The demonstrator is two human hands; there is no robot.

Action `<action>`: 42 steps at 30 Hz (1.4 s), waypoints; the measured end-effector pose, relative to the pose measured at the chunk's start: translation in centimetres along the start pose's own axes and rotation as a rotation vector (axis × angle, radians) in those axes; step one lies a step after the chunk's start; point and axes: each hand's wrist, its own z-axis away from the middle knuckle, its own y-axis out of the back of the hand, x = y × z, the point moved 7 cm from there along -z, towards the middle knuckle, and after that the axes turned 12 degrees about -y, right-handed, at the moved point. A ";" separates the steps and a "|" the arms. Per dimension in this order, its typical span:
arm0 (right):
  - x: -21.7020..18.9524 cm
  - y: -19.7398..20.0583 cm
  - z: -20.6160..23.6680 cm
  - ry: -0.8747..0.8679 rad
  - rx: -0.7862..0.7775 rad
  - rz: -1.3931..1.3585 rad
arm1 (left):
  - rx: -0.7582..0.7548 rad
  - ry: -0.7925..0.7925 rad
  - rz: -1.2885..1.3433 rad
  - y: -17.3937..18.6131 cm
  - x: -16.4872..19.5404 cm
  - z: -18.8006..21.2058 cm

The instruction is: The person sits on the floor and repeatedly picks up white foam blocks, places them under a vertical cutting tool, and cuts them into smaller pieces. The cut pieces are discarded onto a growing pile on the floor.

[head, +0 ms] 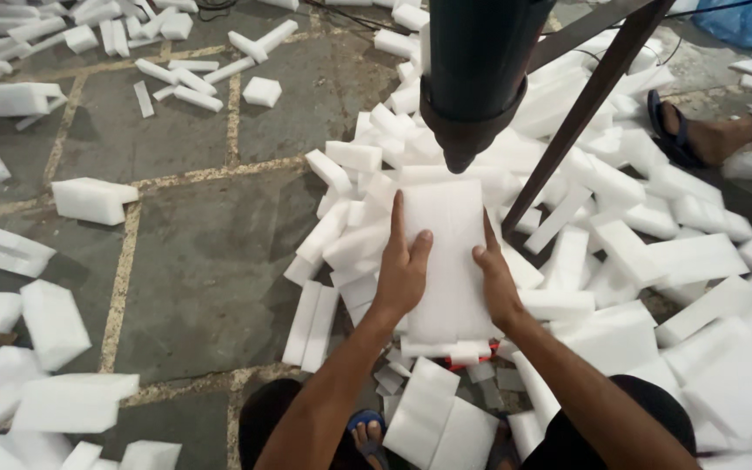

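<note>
**Foam slab steadied with both hands under a dark machine head**

Far left: loose white foam offcuts (89, 198) lie scattered over the grey stone floor (211, 261), well apart from one another, in no order. They look dropped, not stacked.

Left hand (402, 270): lies flat on the left edge of a long white foam slab (450, 261), fingers stretched toward the far end, thumb on top. It is spread wide and presses rather than grips; judged to keep the slab from sliding sideways.

Centre: the slab lies lengthwise, near end toward the person, far end just beneath the pointed tip of a dark cylindrical machine head (473, 78). Contact between tip and slab cannot be told. The lengthwise lie appears meant to bring the slab in line with the tip.

Right hand (496, 280): mirrors the left, cupped along the right edge, fingers against the side and thumb over the top. Two-sided hold keeps the piece square.

Right: a dark slanted metal strut (580, 117) crosses behind the slab. A dense heap of cut foam blocks (698, 261) spreads right, touching and overlapping. Far right, another person's sandalled foot (698, 135) rests among the pieces.
</note>
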 end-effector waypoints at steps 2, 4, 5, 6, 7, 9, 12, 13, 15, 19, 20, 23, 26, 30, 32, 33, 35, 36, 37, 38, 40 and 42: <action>1.0 0.2 1.3 0.016 0.044 0.140 | -0.028 0.073 0.023 -0.2 0.3 1.6; 2.1 0.3 2.7 0.018 0.059 0.219 | -0.060 -0.066 -0.043 -0.1 1.7 3.0; 2.6 0.4 3.5 0.010 0.050 0.230 | -0.076 -0.134 -0.074 -0.2 2.4 3.7; 3.1 0.4 4.2 0.002 0.042 0.242 | -0.093 -0.116 -0.067 -0.2 2.3 4.5; 3.3 0.3 5.0 0.024 0.049 0.275 | -0.109 -0.100 -0.059 -0.3 2.3 5.2; 3.4 0.2 6.3 0.071 0.056 0.340 | -0.132 -0.074 -0.036 -0.4 2.2 6.4; 2.6 0.4 7.3 0.109 0.042 0.407 | -0.164 -0.004 0.029 -1.0 2.1 7.7; 1.9 0.9 7.3 0.136 0.059 0.330 | -0.184 0.047 0.064 -1.5 2.0 8.2; 0.2 2.4 7.3 0.179 0.097 0.172 | -0.259 0.119 0.115 -2.9 2.1 9.4; -2.6 5.3 7.2 0.239 0.127 -0.012 | -0.368 0.100 0.182 -5.6 2.8 11.9; -2.7 5.3 7.5 0.239 0.111 0.000 | -0.385 0.076 0.185 -5.8 2.8 12.4; -2.3 4.8 8.3 0.241 0.148 0.055 | -0.403 0.089 0.124 -5.8 1.5 13.3; -1.3 3.3 8.9 0.235 0.145 0.171 | -0.274 0.253 0.181 -5.0 -0.7 12.9; -0.1 1.0 9.1 0.237 0.087 0.373 | 0.294 0.204 0.265 0.8 -2.0 9.3; 1.0 0.6 8.6 0.110 0.060 0.370 | 0.519 0.353 0.516 3.6 -3.7 8.4; 1.4 0.4 8.4 0.048 0.043 0.366 | 0.578 0.337 0.614 4.7 -3.8 8.0; 2.9 0.8 7.9 -0.205 0.106 0.169 | 0.652 0.306 0.751 5.8 -3.8 7.7; 3.6 0.9 7.8 -0.330 0.137 0.071 | 0.666 0.290 0.792 5.9 -3.6 7.7; 3.6 0.5 7.5 -0.349 0.114 0.018 | 0.679 0.274 0.833 5.8 -3.5 7.8; 3.5 0.1 7.4 -0.371 0.092 -0.036 | 0.660 0.266 0.833 5.4 -3.3 7.9; 3.1 -0.4 7.0 -0.375 0.069 -0.103 | 0.620 0.258 0.836 4.3 -3.0 8.3; 2.2 -0.4 6.6 -0.322 0.061 -0.121 | 0.498 0.367 0.766 2.5 -3.2 8.8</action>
